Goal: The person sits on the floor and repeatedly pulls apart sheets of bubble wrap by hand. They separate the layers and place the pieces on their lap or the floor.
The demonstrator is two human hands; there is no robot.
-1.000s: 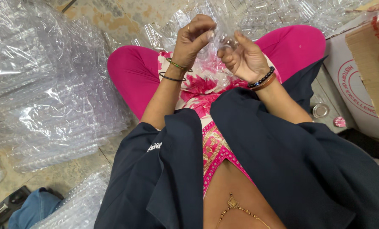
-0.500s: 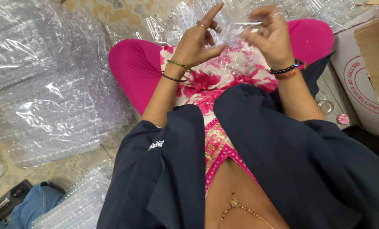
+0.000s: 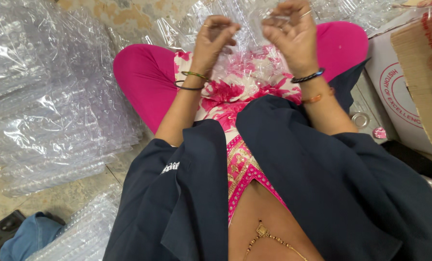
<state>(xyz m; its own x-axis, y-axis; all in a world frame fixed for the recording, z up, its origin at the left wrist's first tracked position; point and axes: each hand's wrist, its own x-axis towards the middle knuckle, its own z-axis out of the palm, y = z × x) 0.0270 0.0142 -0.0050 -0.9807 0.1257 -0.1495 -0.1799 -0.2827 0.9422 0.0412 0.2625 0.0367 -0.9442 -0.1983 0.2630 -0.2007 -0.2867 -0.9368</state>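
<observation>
The fingers [image 3: 221,26] of the left hand [image 3: 215,41] are curled together and pinch a sheet of clear plastic film [image 3: 250,29]; the fingers [image 3: 283,21] of the right hand [image 3: 291,38] are bent and clamped on the same film just beside them. The film stretches between the two hands, thin, glossy and crinkled, raised above the lap, and its lower part hangs down over a pink and white flowered garment [image 3: 235,96].

Below the fingers, thin bangles [image 3: 192,79] ring the left wrist, and a black band [image 3: 308,76] with an orange thread under it rings the right wrist. Bright pink trouser legs [image 3: 143,82] spread out to either side beneath the hands, and a dark navy jacket [image 3: 322,193] with a small white mark hangs open nearer the camera.

To the left of the fingers lie thick stacks of clear plastic bags [image 3: 47,106], shiny and rumpled, layered flat on the floor [image 3: 56,198], which is pale, worn and stained. More clear plastic lies beyond the fingers at the top. To the right of the fingers stands a white cardboard carton [image 3: 399,96] with a red round emblem on its side and a raw brown flap [image 3: 424,72] showing corrugated edges. Two small round caps [image 3: 358,118], one silvery and one pink, lie on the floor just beside the carton.
</observation>
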